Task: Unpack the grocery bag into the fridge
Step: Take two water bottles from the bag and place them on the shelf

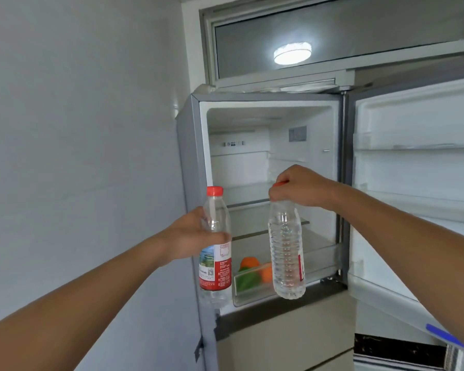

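Observation:
The fridge [196,162] stands open in front of me, its door [418,183] swung out to the right. My left hand [190,236] grips the middle of a clear water bottle [215,274] with a red cap and red label, held upright before the fridge's left edge. My right hand [303,187] holds a second water bottle [287,250] by its red-capped neck, so it hangs in front of the lower shelves. In the clear crisper drawer [268,293] at the bottom lie orange fruit [249,263] and something green [248,279]. The grocery bag is out of view.
Glass shelves [255,207] inside the fridge hold nothing visible. The door has bare white racks [413,148]. A white wall [78,129] runs along the left. A cabinet with a frosted panel [332,44] sits above the fridge. A blue strap [442,336] shows at lower right.

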### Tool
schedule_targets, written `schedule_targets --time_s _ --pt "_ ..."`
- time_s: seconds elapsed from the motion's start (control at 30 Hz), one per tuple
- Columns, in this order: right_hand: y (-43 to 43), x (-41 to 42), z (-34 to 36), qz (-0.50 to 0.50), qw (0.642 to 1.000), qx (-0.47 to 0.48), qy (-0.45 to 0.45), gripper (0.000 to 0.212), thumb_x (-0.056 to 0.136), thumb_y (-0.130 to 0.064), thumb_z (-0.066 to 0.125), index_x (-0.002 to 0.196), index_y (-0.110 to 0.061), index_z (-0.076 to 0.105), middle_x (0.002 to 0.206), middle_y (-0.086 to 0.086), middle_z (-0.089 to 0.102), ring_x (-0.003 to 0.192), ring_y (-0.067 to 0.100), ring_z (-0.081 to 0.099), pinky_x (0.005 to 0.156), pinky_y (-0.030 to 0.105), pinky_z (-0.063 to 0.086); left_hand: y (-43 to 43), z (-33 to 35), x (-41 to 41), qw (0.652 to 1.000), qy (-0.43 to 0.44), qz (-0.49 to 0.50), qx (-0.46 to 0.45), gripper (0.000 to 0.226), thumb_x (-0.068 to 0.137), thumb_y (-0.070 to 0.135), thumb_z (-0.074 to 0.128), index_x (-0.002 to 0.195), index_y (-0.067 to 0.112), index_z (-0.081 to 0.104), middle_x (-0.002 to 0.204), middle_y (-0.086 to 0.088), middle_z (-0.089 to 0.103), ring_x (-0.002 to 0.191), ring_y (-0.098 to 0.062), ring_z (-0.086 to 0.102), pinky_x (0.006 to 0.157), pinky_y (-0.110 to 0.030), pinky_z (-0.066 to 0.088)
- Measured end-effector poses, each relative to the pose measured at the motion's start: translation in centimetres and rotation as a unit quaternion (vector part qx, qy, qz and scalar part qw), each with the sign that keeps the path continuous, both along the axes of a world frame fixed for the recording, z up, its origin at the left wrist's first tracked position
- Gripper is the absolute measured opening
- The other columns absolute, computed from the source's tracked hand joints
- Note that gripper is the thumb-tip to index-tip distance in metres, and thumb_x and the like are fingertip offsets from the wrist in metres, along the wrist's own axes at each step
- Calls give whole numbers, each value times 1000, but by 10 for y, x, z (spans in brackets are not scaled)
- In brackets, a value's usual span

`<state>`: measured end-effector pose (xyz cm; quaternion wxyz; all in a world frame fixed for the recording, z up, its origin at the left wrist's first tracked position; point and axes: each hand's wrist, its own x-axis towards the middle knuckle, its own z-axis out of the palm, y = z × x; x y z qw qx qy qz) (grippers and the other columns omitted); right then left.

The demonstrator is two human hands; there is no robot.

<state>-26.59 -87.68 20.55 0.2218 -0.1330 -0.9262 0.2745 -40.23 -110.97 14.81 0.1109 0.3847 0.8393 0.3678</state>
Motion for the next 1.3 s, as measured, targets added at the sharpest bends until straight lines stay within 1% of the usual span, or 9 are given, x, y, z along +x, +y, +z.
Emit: schedule_targets --time_s 0.07,0.17,0.23,0.5,0.67,0.8,0.97,1.13,1.3 --pt "13 -7 14 -7 1000 -9 23 32 74 -30 72 66 -2 59 63 8 40 59 19 42 57 28 34 18 13 -8 1000 10 10 16 68 68 51 79 122 32 44 108 5 66 93 -14 69 80 -38 60" --pt "35 -19 28 -13 998 -23 55 31 77 -27 73 63 -3 59 46 -13 45 53 10 44 57 26 36 49 28 -16 998 11 30 50 68 72 44 79 123 28 38 106 2 64 92 -17 68 78 -39 60" --pt "54 -30 35 -7 997 -27 73 28 78 -25 73 60 -9 59 44 -18 48 56 8 46 59 24 35 73 35 -21 997 20 36 58 65 76 40 78 122 28 33 106 2 62 92 -18 67 79 -38 59" --pt "144 -112 57 38 990 -24 130 45 70 -31 73 79 9 56 70 5 46 65 18 45 63 32 35 174 60 -63 991 67 86 73 67 80 39 75 125 30 25 104 -1 61 91 -24 67 82 -45 59" --pt "187 -168 74 59 988 -21 139 39 73 -31 74 89 5 69 97 12 73 74 15 56 66 28 41 219 76 -108 978 97 168 79 67 78 39 77 121 29 27 100 -1 59 90 -26 65 81 -47 59" --pt "206 -211 79 76 987 -39 139 52 64 -38 71 86 8 62 74 4 56 68 14 46 64 29 36 241 76 -138 969 112 210 60 67 84 31 75 130 21 27 112 -7 59 98 -30 64 86 -46 56" --pt "218 -258 68 99 986 -29 134 26 71 -31 69 67 -12 51 64 1 41 60 17 38 56 28 30 260 65 -174 957 123 259 38 78 84 30 75 140 19 22 124 -13 59 106 -36 63 88 -49 56" --pt "223 -302 62 107 983 -38 143 24 73 -26 67 66 -14 48 63 2 42 58 18 38 56 29 31 276 66 -207 947 114 297 41 76 84 28 73 139 16 22 121 -15 59 106 -37 62 88 -48 55" --pt "226 -330 50 96 981 -80 148 15 78 -24 65 76 -11 56 66 3 51 59 22 51 55 37 55 286 52 -229 931 144 333 44 74 85 33 71 133 16 18 108 -17 63 89 -35 64 73 -39 54"
